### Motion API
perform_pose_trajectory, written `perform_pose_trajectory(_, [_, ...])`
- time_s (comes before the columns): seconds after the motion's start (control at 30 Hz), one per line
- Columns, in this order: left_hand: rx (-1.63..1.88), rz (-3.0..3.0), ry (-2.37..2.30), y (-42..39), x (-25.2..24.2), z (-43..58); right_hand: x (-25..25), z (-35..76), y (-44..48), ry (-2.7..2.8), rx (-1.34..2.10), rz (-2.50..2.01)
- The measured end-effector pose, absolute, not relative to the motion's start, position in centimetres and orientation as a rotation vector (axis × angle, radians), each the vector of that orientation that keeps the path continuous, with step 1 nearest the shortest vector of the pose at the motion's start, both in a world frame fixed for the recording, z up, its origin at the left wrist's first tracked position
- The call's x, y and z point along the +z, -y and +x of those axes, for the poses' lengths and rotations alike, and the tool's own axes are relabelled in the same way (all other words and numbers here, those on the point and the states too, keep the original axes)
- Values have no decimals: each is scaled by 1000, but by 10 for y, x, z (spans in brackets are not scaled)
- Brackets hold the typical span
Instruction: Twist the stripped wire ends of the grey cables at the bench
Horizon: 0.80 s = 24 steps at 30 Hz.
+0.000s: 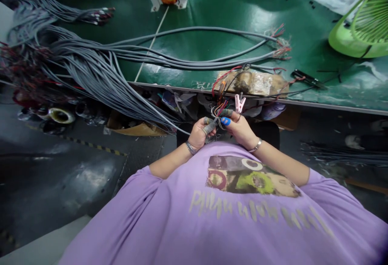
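Observation:
My left hand (200, 133) is closed around the end of a grey cable (169, 123), close to my body below the bench edge. Thin coloured wires (220, 108) fan out from that cable end. My right hand (239, 127) pinches at these wires, its fingers closed; a blue cover sits on one finger and grey wraps on others. Just above my right hand a pink clip (239, 103) stands at the bench edge. Behind it a taped block (257, 83) lies on the bench, with red and black leads running over it.
A large bundle of grey cables (81, 61) hangs over the bench edge at left. Several cables stretch across the green bench (209, 10). Black cutters (307, 78) lie at right, near a green fan (360, 26). A cardboard box (138, 129) stands below the bench.

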<state>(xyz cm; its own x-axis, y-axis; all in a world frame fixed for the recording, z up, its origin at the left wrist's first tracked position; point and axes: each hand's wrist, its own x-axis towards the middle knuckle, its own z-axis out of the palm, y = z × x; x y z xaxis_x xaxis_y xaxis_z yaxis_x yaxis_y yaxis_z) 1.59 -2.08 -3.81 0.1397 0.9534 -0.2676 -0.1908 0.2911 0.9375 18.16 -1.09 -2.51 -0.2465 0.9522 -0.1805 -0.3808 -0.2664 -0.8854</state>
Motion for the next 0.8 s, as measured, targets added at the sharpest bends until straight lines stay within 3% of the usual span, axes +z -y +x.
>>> perform_pose_trajectory(0.2, [1028, 904, -1082, 22, -39, 16, -32, 179, 10, 1052, 1461, -1028])
perform_pose_trajectory(0.43, [1120, 783, -1099, 19, -39, 15, -35, 194, 18, 2038, 686, -974])
perform_pose_trajectory(0.53, [1192, 754, -1122, 15, -37, 14, -36, 199, 22, 2282, 634, -822])
perform_pose_trajectory(0.8, [1209, 940, -1160, 19, -42, 11, -9, 204, 38, 2075, 432, -848])
